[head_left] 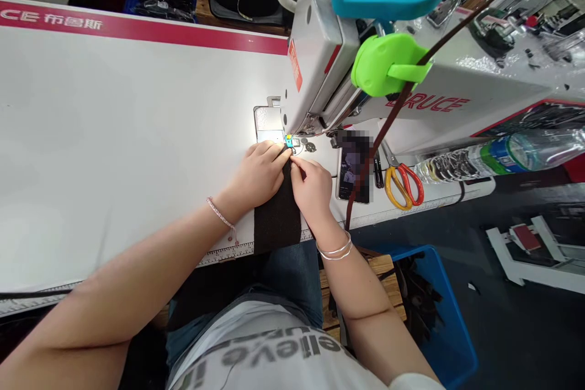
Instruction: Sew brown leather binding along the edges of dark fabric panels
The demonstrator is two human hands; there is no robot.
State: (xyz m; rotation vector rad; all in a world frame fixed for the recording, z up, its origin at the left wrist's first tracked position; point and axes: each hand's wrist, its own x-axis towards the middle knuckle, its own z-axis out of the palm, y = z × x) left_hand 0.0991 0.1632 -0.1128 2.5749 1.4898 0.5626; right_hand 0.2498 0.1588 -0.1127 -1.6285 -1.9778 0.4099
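Right hand [314, 187] pinches the long, dark cloth strip [276, 222] by its edge; left hand [261, 173] lies over it, can't make out if it grips. Strip's far end sits at the small blue presser foot [288, 141]. I'd guide it flat, straight, fingertips clear of the foot.

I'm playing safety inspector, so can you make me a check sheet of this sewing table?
Surface: white table, ruler marks along its front edge.
Job's things: dark cloth, its far end by the needle area of the sewing machine.
Clutter: phone, scissors and bottle on the right side.
Hands: left hand lies on the cloth; right hand is at its right edge, grip unclear.
Cables: nothing seen for certain; a brown strip hangs in front of the phone.
Surroundings: blue bin with dark material, lower right.
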